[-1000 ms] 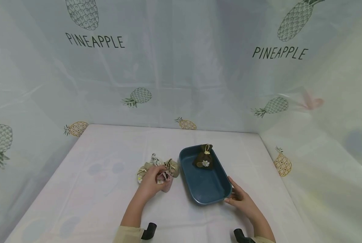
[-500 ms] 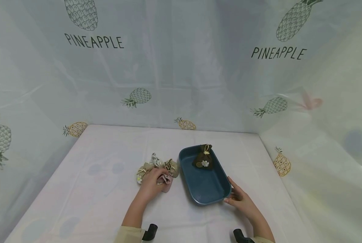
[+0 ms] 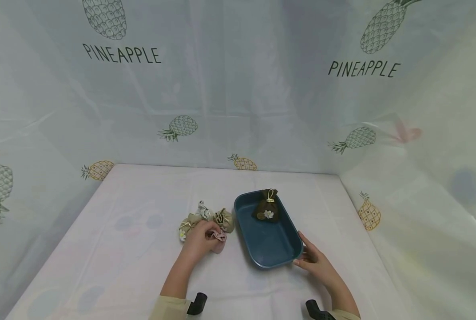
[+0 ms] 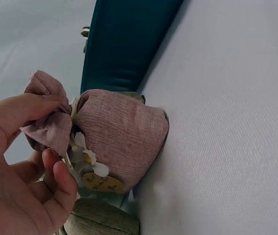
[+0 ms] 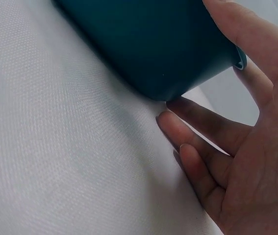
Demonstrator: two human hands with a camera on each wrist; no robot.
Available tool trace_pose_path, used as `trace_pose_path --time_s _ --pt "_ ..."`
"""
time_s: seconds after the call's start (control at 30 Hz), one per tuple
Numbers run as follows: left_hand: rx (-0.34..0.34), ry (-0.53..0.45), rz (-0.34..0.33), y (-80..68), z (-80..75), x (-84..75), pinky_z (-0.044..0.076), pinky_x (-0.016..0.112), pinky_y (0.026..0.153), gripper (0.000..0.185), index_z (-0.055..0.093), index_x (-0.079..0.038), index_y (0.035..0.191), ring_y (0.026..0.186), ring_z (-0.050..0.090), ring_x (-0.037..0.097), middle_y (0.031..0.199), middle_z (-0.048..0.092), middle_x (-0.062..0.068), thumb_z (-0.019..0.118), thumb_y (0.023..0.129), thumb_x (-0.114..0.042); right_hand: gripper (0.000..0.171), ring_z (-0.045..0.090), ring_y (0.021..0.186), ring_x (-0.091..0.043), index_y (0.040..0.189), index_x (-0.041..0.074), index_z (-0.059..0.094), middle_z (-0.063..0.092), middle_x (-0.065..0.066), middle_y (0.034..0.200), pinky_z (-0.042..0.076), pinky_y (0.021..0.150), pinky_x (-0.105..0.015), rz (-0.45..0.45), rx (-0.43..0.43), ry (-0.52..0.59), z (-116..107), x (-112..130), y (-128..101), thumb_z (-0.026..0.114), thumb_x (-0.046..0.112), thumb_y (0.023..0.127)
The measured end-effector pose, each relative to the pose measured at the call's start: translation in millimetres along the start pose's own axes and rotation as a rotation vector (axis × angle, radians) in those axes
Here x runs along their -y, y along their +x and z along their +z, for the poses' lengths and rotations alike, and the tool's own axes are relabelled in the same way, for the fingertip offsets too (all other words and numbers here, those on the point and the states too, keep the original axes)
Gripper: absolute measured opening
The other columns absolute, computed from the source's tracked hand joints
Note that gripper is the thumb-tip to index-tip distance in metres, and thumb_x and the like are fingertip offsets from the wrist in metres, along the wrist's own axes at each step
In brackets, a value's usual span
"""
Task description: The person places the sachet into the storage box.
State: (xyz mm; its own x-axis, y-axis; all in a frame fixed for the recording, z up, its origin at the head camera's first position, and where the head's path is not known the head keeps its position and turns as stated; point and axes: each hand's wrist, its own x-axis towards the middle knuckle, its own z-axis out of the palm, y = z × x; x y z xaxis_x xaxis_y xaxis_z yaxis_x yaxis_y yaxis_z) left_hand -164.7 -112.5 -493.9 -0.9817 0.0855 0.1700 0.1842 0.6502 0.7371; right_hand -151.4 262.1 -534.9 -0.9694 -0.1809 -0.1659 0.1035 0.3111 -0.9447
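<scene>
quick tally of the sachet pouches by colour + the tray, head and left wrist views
Pink pouch: 1, pinched by the left hand
Beige pouches: 2
Pale grey-white pouch: 1
Dark brown pouch: 1, in the tray
Blue tray: 1, right hand at its near corner
Total: 6

- The left hand [image 3: 200, 238] draws its fingers tighter round the pink pouch [image 3: 218, 238], now pinching its gathered neck.
- Little else shifts.
</scene>
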Motion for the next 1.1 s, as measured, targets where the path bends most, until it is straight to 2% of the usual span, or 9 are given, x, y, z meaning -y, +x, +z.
trace_pose_path --time_s 0.1,0.23,0.33,0.53,0.63,0.77,0.9,1.1 --pt "0.013 0.003 0.036 0.6 -0.9 2.1 0.045 0.033 0.069 0.025 0.067 -0.019 0.086 0.080 0.051 0.014 0.089 0.056 -0.004 0.079 0.073 -0.002 0.088 0.061 0.101 -0.025 0.154 0.019 0.031 0.051 -0.026 0.134 0.051 0.081 -0.027 -0.005 0.005 0.001 0.0 -0.7 0.2 0.079 0.010 0.081" --pt "0.024 -0.001 0.094 2.4 -1.0 6.2 0.047 0.042 0.080 0.026 0.068 -0.019 0.092 0.093 0.057 0.021 0.097 0.062 0.000 0.083 0.074 -0.007 0.088 0.061 0.100 -0.025 0.154 0.019 0.030 0.051 -0.026 0.134 0.051 0.081 -0.027 -0.007 0.010 0.002 -1.2 -1.3 0.3 0.079 0.009 0.082" --pt "0.041 -0.007 0.094 3.9 -0.5 8.5 0.046 0.048 0.087 0.027 0.068 -0.020 0.095 0.103 0.058 0.027 0.108 0.062 0.003 0.083 0.075 -0.010 0.088 0.061 0.100 -0.025 0.154 0.019 0.031 0.051 -0.026 0.134 0.051 0.081 -0.027 -0.007 0.009 0.003 -1.5 -1.7 0.4 0.079 0.009 0.082" --pt "0.122 0.048 0.064 7.5 0.9 10.5 0.046 0.049 0.085 0.031 0.066 -0.021 0.101 0.105 0.056 0.030 0.113 0.058 0.004 0.078 0.078 -0.003 0.088 0.061 0.101 -0.026 0.154 0.020 0.031 0.051 -0.027 0.134 0.050 0.082 -0.027 0.005 -0.004 0.001 0.3 0.1 0.3 0.079 0.009 0.081" --pt "0.160 0.096 0.053 7.8 1.5 10.7 0.046 0.051 0.084 0.035 0.067 -0.020 0.104 0.106 0.056 0.033 0.114 0.058 0.007 0.078 0.077 -0.001 0.088 0.061 0.101 -0.025 0.154 0.020 0.031 0.052 -0.026 0.134 0.050 0.081 -0.027 0.010 -0.006 0.003 0.7 1.0 -0.3 0.079 0.009 0.081" --pt "0.198 0.154 0.038 7.3 2.6 9.4 0.043 0.057 0.090 0.041 0.067 -0.019 0.106 0.110 0.056 0.036 0.116 0.061 0.010 0.084 0.070 -0.009 0.088 0.061 0.100 -0.026 0.154 0.020 0.031 0.052 -0.026 0.133 0.051 0.081 -0.027 0.011 -0.004 0.013 0.5 1.7 -1.2 0.079 0.008 0.081" --pt "0.219 0.163 0.031 6.2 3.3 6.7 0.045 0.057 0.086 0.049 0.066 -0.016 0.110 0.109 0.057 0.037 0.116 0.062 0.014 0.088 0.066 -0.017 0.088 0.061 0.100 -0.025 0.154 0.020 0.031 0.053 -0.025 0.132 0.051 0.081 -0.027 0.006 -0.010 0.000 0.6 1.9 -1.5 0.079 0.009 0.081" --pt "0.222 0.014 0.055 3.8 6.2 3.9 0.049 0.039 0.071 0.036 0.067 -0.011 0.104 0.085 0.056 0.021 0.094 0.062 0.005 0.082 0.071 -0.009 0.089 0.061 0.100 -0.025 0.154 0.019 0.031 0.053 -0.026 0.132 0.051 0.081 -0.027 0.011 -0.021 -0.011 2.1 2.6 -1.8 0.080 0.010 0.080"
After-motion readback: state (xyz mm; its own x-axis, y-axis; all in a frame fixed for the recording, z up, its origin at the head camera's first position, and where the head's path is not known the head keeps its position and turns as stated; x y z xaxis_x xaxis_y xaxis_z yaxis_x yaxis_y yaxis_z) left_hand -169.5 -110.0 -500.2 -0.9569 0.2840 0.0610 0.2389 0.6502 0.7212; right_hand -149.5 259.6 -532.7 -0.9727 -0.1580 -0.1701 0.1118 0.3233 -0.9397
